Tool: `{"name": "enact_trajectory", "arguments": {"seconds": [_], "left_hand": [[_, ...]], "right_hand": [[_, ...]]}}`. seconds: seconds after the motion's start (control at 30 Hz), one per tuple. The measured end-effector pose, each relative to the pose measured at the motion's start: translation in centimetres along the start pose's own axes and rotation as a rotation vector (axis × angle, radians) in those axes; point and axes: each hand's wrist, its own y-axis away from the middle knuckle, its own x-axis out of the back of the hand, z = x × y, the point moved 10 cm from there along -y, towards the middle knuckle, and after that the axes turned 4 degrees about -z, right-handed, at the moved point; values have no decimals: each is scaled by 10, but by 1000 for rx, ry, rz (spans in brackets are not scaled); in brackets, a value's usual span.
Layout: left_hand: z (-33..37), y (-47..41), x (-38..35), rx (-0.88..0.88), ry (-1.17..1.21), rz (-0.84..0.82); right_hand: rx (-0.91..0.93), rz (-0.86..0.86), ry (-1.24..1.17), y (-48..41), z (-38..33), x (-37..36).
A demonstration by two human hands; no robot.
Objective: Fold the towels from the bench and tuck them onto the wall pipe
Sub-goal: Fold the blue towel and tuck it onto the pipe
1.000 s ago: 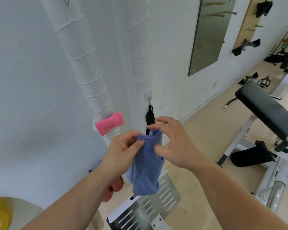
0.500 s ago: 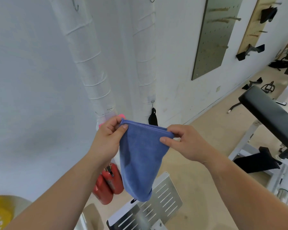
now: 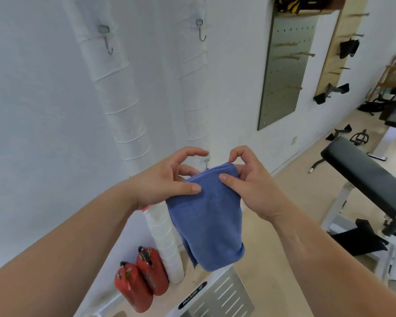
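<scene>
1. Blue towel (image 3: 206, 216): folded, held in mid-air at frame ctr, in front of the wall. Top edge is bunched btwn both hands; the rest hangs toward 6 o'clock.
2. Left hand (image 3: 162, 181): at 9 o'clock of the towel top. Thumb lies flat on the front face w/ a finger behind the cloth, i.e. a pinch hold. Index is curled above, touching nothing.
3. Right hand (image 3: 249, 181): at 3 o'clock of the towel top. Thumb is on the front face, fingers behind; index is hooked over w/ its tip at the top hem. Also a pinch hold.
4. Left pipe (image 3: 121, 106): white-wrapped, runs from 11 o'clock down to 7 o'clock. It passes behind the left hand, just beside the towel's left edge.
5. Right pipe (image 3: 194, 99): at 12 o'clock, behind the hands.
6. Pink item (image 3: 145, 209): a sliver under the left wrist, at the left pipe. Can't tell what it is.
7. Bench (image 3: 364, 175): black pad at 3 o'clock, well apart from the towel.
8. Writing: black label (image 3: 192, 299) on the slotted metal plate (image 3: 226, 298) at 6 o'clock carries white letters, upside-down, not legible.
9. Red extinguishers (image 3: 144, 277): x2 at 7 o'clock, by the left pipe's foot. Labels too small to read.
</scene>
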Motion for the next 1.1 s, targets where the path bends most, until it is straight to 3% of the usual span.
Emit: {"name": "enact_trajectory", "arguments": {"seconds": [0.17,0.3,0.5,0.67,0.77,0.93,1.1], "left_hand": [[17,-23,-25,55,-214,-211],[15,-37,-33,94,-424,-214],[-4,-51,-38,166,-497,-100],[1,-51,-22,110,-446,47],[6,-46,-4,37,-376,186],[-8,-24,34,-5,-338,380],[-38,6,74,42,-185,585]], "right_hand": [[59,130,42,2,5,17],[53,163,14,13,20,23],[-168,214,-17,34,94,27],[-266,72,-41,42,137,-5],[-312,-36,60,42,152,-20],[-407,-154,443,42,183,-8],[-459,-70,454,54,194,11]]}}
